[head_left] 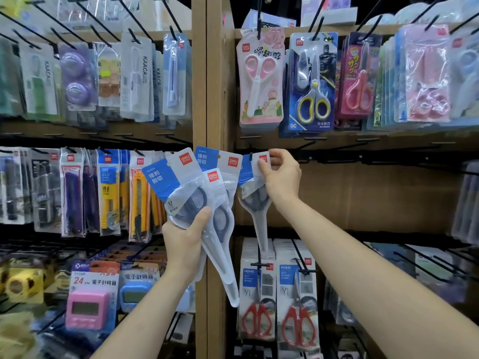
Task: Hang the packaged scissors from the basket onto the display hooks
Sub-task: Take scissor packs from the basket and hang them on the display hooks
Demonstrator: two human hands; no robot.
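right hand pinches one scissors pack, tip down; left hand grips fanned packs.

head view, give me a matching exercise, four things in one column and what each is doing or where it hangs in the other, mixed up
Column 1
1 left hand
2 right hand
3 pink scissors pack
4 red-handled scissors pack

Column 2
a hangs on a row below both hands
b grips a fan of scissor packs
c hangs on the top row, right of the wooden post
d pinches the top of a single pack at a hook

Pairs: 1-b, 2-d, 3-c, 4-a
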